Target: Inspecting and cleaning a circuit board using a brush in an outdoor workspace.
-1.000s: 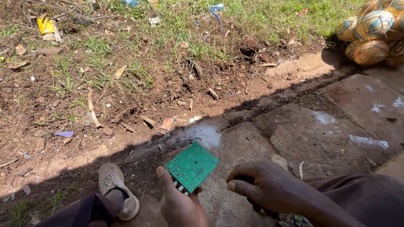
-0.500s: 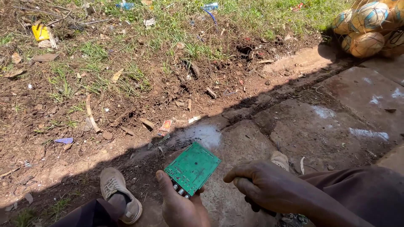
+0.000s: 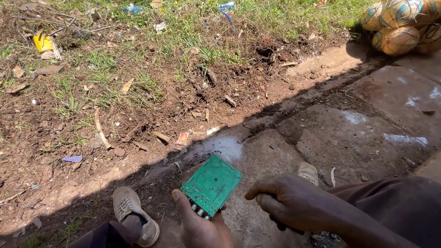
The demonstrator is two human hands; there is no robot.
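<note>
While the left hand [image 3: 200, 227] sits at the lower centre of the frame, it grasps a green circuit board [image 3: 212, 185] from below, thumb along the board's left edge and fingers underneath. The board is tilted, its flat green solder side facing up toward the camera, with a row of small metal parts showing at its lower edge just above the palm. It is held clear of the ground, over the shaded concrete.

The right hand [image 3: 291, 203] lies just to the right of the board, at lower centre-right, not touching it. Its fingers are curled downward and closed around a dark object of which only a small part shows beneath the hand; what that object is cannot be told. The forearm runs off toward the lower right, over a knee in dark brown trousers [image 3: 399, 206].

Two beige shoes are in view: one [image 3: 133, 213] at lower left on the dirt, the other [image 3: 308, 172] just above the right hand on the concrete slab [image 3: 349, 133].

A pale wet patch [image 3: 225, 147] lies on the ground just above the board. Bare soil with roots, dry leaves and scraps fills the left and centre of the frame, with grass along the top edge. A yellow wrapper [image 3: 42, 42] lies at upper left, a small purple scrap [image 3: 72, 159] at middle left, and a clear plastic bottle [image 3: 133, 8] near the top. Several worn yellow-and-blue balls in a net [image 3: 399, 25] occupy the upper right corner.
</note>
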